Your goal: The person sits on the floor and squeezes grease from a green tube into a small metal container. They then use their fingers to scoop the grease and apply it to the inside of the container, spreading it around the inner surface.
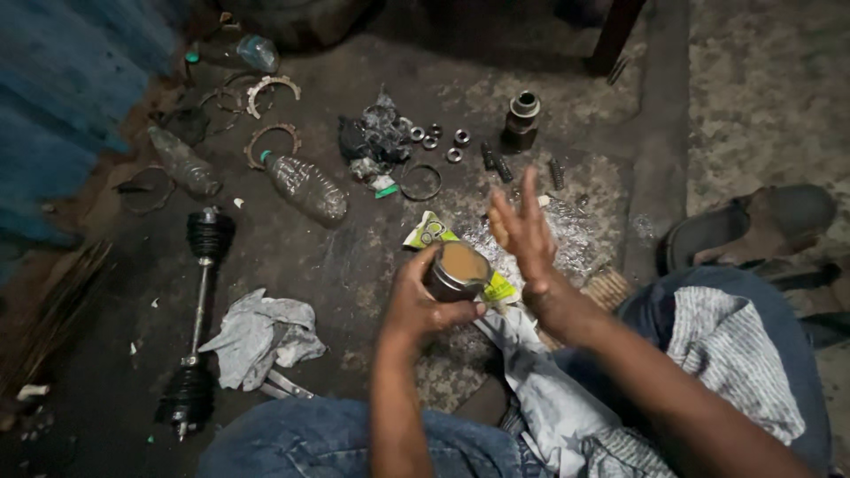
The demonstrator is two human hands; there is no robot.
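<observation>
Centre frame, the left hand (423,305) grips a round metal joint cup (457,271) already packed with brown grease, the right hand (524,232) hovers spread beside it, while the black-booted drive shaft (200,319) lies untouched at left.

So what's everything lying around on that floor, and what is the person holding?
Metal cup: one, filled with tan grease, in left hand.
Axle shaft: one, black boots, floor left.
Rag: one, grey, beside shaft.
Plastic bottles: three, clear, upper left.
Ring parts: several, rusty, upper left.
Bearing balls: several, silvery, top centre.
Sleeve piece: one, dark metal, top.
Sandal: one, dark, right.
Left hand: grips cup.
Right hand: open, above cup.
</observation>
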